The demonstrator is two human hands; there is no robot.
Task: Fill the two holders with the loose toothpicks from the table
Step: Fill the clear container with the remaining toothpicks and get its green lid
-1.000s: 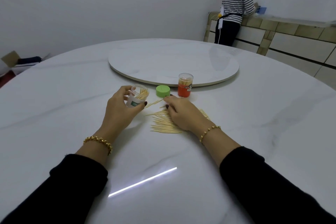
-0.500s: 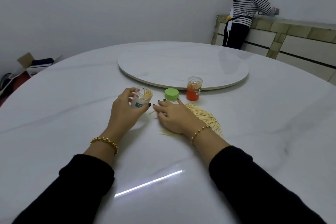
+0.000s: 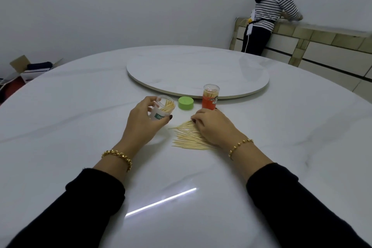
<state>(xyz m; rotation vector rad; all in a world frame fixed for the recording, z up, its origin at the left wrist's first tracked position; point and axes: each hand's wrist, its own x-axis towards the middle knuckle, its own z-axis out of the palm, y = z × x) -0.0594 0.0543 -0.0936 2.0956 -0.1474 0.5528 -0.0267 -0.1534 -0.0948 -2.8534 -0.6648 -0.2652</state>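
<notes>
My left hand (image 3: 141, 125) grips a clear holder (image 3: 163, 108) with a green label, tilted toward the right, with several toothpicks inside. A pile of loose toothpicks (image 3: 186, 137) fans out on the white table (image 3: 80, 119). On that pile rests my right hand (image 3: 213, 127), palm down, fingertips pinching at the pile's far end. An orange-labelled holder (image 3: 210, 96) full of toothpicks stands upright with its clear lid on, just beyond my right hand. The green lid (image 3: 185, 103) lies between the two holders.
A round marble turntable (image 3: 197, 70) lies in the table's middle, just behind the holders. A person in a striped top (image 3: 269, 12) stands at a tiled counter (image 3: 322, 46) at the back right. An open cardboard box (image 3: 30, 66) sits on the floor far left.
My right hand has drawn back from beside the clear holder onto the toothpick pile. The left hand keeps holding the clear holder. The camera view has shifted slightly.
</notes>
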